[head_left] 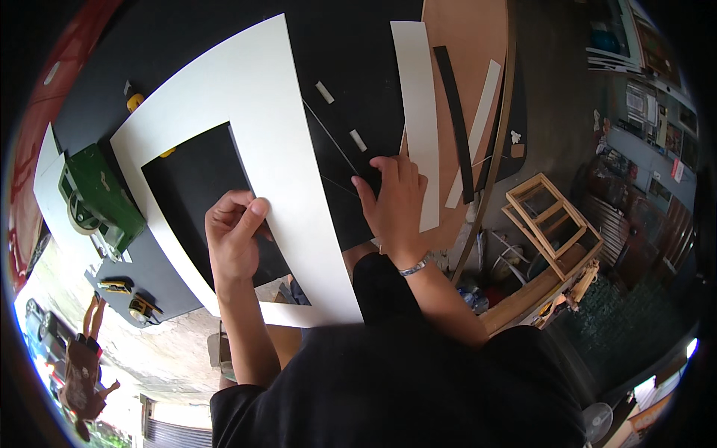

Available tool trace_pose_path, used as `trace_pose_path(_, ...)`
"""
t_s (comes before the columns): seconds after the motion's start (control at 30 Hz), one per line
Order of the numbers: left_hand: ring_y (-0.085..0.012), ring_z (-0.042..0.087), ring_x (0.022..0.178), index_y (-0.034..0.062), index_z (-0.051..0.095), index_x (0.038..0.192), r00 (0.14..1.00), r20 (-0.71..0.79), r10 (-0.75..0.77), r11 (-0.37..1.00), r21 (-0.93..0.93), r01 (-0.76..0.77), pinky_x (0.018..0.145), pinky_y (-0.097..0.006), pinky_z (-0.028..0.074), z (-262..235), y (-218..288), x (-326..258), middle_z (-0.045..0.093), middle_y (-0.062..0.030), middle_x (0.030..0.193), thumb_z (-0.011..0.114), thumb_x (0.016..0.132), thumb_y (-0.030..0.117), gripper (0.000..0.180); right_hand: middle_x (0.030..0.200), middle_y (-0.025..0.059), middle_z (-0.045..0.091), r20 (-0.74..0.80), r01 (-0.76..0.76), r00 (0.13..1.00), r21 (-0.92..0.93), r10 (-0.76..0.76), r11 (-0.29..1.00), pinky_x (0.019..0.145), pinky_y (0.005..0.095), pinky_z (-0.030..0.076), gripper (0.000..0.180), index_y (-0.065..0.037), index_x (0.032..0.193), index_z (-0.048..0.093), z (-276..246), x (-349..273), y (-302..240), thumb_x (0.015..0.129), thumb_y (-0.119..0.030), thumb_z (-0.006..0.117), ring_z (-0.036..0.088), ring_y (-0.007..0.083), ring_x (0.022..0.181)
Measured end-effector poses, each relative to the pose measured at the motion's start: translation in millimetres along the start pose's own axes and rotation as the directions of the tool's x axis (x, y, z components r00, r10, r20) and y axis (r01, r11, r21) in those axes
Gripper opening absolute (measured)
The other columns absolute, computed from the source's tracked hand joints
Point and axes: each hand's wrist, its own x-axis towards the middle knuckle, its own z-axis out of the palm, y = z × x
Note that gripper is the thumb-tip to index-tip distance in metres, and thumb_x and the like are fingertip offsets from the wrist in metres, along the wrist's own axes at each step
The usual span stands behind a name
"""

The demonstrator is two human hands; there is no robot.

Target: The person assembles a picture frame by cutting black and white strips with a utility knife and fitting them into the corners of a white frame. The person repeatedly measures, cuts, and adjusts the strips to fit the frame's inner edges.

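Note:
A large white mat board (254, 97) with a rectangular window cut in it lies tilted on a black table (351, 45). My left hand (235, 235) pinches the inner edge of the board's window, near its lower right corner. My right hand (392, 198) rests with fingers spread on the black surface just right of the board, touching a thin black sheet (336, 187) there. A silver bracelet (413, 266) is on my right wrist.
A long white strip (418, 119), a black strip (455, 119) and another white strip (478, 127) lie on a brown board (470, 30) at right. A green tool (101, 198) and yellow cutters (142, 306) sit left. Wooden frames (553, 220) stand on the floor right.

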Motion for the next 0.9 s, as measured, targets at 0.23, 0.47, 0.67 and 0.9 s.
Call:
trace_pose_path(0.23, -0.0093, 0.064, 0.060, 0.0022, 0.071, 0.090, 1.000, 0.018, -0.020, 1.000, -0.021, 0.021, 0.052, -0.023, 0.052, -1, 2, -2, 0.070, -0.0044, 0.075, 0.075, 0.093, 0.014, 0.012, 0.090, 0.0056, 0.062, 0.051, -0.146, 0.989, 0.291, 0.137, 0.946, 0.080, 0.0409, 0.039, 0.025, -0.008, 0.102, 0.060, 1, 16, 7, 0.086, -0.017, 0.077, 0.060, 0.0242, 0.082)
trace_pose_path(0.47, -0.0092, 0.064, 0.060, 0.0015, 0.071, 0.090, 0.999, 0.037, -0.021, 1.000, -0.014, 0.022, 0.053, -0.023, 0.052, -3, 0, -2, 0.070, -0.0045, 0.075, 0.075, 0.093, 0.011, 0.011, 0.099, 0.0105, 0.062, -0.022, 0.010, 1.000, 0.203, -0.006, 0.979, 0.081, 0.0431, 0.044, 0.030, -0.005, 0.108, 0.061, -10, 23, 9, 0.087, -0.019, 0.077, 0.060, 0.0300, 0.093)
trace_pose_path(0.67, -0.0084, 0.063, 0.063, -0.0010, 0.071, 0.091, 0.998, 0.027, -0.050, 0.999, -0.009, 0.050, 0.054, -0.022, 0.052, 0, 3, -3, 0.069, -0.0044, 0.076, 0.074, 0.093, 0.009, 0.011, 0.108, 0.0155, 0.057, 0.075, 0.047, 0.996, 0.107, -0.055, 0.993, 0.086, 0.0469, 0.044, 0.036, -0.003, 0.109, 0.057, 3, -13, -11, 0.083, -0.013, 0.079, 0.056, 0.0356, 0.102)
trace_pose_path(0.9, -0.0073, 0.064, 0.069, 0.0008, 0.073, 0.093, 0.991, 0.077, -0.105, 0.994, -0.025, 0.107, 0.056, -0.021, 0.052, 1, 1, 3, 0.070, -0.0018, 0.079, 0.076, 0.093, 0.014, 0.014, 0.092, 0.0130, 0.062, 0.236, -0.114, 0.971, 0.375, 0.024, 0.920, 0.064, 0.0353, 0.053, 0.020, 0.000, 0.109, 0.058, -14, -12, -6, 0.093, -0.005, 0.069, 0.066, 0.0249, 0.075)
